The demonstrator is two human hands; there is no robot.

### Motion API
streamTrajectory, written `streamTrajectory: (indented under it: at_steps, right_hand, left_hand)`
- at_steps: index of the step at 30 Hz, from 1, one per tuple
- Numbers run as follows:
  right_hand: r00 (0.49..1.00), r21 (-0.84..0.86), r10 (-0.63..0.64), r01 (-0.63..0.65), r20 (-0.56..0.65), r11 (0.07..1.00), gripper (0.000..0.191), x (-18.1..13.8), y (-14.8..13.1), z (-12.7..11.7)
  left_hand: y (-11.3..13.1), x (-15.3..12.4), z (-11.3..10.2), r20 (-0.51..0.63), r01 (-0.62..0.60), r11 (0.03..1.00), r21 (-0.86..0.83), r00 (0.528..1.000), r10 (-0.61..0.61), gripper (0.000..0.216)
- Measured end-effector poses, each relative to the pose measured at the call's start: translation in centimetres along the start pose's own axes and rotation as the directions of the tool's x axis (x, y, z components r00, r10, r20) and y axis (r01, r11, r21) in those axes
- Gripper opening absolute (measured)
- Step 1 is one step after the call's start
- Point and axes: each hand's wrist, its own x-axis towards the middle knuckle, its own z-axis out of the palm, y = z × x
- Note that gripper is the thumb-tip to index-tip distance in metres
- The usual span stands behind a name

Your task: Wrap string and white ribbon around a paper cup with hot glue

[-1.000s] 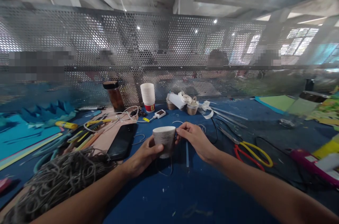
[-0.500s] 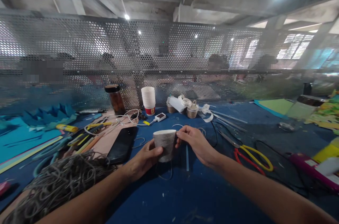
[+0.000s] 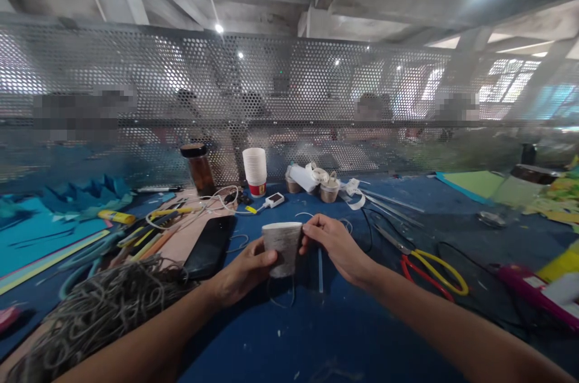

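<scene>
toward the lower left of the blue table [image 3: 253, 350], a loose heap of grey cord [image 3: 113, 304] lies under and beside the left forearm; a sleeve-less arm dragging through it could snag strands and tangle them further. just right of the heap, the dark phone [image 3: 210, 247] lies near enough to the left hand [image 3: 246, 268] that a wide elbow or wrist movement might nudge it. that hand grips the cup [image 3: 283, 250], thumb on the near face and fingers around the left side; too hard a squeeze could buckle the wall, if it is paper. beneath the cup, a thin strand [image 3: 294, 292] hangs in a loop, which might catch or pull slack. the right hand [image 3: 329, 244] pinches with thumb and forefinger at the cup's right rim; if they slip, the wrapping could loosen there. farther right, scissors [image 3: 434, 274] lie close to the right forearm, their handles a possible catch.

the cup is held upright, near the middle of the view, in front of the person. its left side is partly covered by fingers, its outside looks grey and faintly banded, and its rim shows pale. whether the strand joins its base, i cannot tell.
</scene>
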Motion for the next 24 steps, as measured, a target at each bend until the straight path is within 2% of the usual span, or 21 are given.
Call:
streamTrajectory:
  at_steps: [17,24]
  right_hand:
    - [1.0,0.051,0.024,-0.024,0.004,0.998,0.027,0.0,0.3,0.0]
    - [0.999,0.134,0.037,-0.037,0.008,0.99,0.028,0.5,1.6,-0.2]
  left_hand:
    - [-0.1,0.1,-0.2,0.023,0.0,1.0,-0.003,1.0,0.0,0.057]
    - [0.0,0.4,-0.1,-0.069,-0.008,0.999,0.034,0.998,0.01,0.057]
